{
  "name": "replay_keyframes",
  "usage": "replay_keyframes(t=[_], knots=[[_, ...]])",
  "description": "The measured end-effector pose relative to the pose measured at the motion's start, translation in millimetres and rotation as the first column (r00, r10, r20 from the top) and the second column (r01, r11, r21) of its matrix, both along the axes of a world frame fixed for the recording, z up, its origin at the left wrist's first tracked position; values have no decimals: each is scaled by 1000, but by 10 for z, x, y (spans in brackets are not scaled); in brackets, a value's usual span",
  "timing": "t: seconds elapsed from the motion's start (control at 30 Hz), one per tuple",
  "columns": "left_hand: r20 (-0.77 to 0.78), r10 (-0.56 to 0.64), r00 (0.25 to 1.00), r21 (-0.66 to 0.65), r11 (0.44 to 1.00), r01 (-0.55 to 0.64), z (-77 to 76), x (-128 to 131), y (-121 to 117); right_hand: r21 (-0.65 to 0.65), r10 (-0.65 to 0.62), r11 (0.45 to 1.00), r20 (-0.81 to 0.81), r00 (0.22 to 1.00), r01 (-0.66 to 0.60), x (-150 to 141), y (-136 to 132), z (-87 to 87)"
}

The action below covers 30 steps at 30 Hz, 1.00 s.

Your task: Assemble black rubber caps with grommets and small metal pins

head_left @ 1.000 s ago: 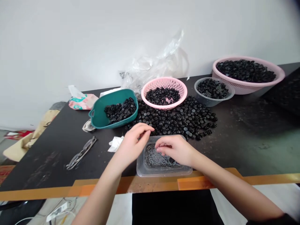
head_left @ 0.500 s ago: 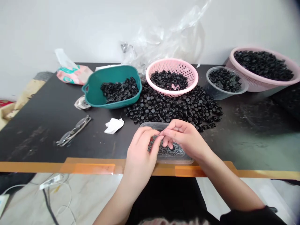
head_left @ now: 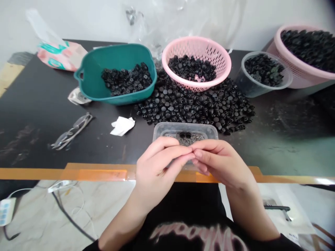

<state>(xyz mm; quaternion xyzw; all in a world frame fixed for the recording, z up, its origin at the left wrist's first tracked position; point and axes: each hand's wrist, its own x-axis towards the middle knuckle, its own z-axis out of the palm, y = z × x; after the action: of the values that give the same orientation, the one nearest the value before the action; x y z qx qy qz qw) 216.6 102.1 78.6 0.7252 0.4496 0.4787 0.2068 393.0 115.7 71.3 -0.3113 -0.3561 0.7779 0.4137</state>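
Two hands point(head_left: 162, 164) over a plastic tub point(head_left: 185, 128)

Plain white wall point(head_left: 86, 17); black table point(head_left: 23, 104) with orange-taped edge point(head_left: 39, 173); pale floor point(head_left: 31, 216) below

Two bare hands meet close together at the centre.
The left hand point(head_left: 158, 170) reaches in from 7 o'clock and the right hand point(head_left: 222, 164) from 5 o'clock, both forearms point(head_left: 123, 219) angled inward, fingers curled, fingertips point(head_left: 196, 153) pinched together and touching.
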Motion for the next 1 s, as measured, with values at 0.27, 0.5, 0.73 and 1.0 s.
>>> replay_keyframes(t=[0.27, 0.5, 0.73, 1.0], knots=[[150, -178, 973, -292, 932, 216, 16, -79, -32, 101, -193, 979, 194, 962, 176, -8, -95, -7], [342, -53, 938, -471, 854, 220, 30, -107, -130, 342, -338, 922, 483, 808, 182, -50, -204, 142], [189, -23, 982, -411, 906, 100, 92, -108, -156, 571, -483, 816, 589, 648, 89, -86, -256, 166], [92, -52, 994, -314, 946, 78, 3, -109, -152, 663, -514, 741, 661, 546, -105, -39, -251, 202]])
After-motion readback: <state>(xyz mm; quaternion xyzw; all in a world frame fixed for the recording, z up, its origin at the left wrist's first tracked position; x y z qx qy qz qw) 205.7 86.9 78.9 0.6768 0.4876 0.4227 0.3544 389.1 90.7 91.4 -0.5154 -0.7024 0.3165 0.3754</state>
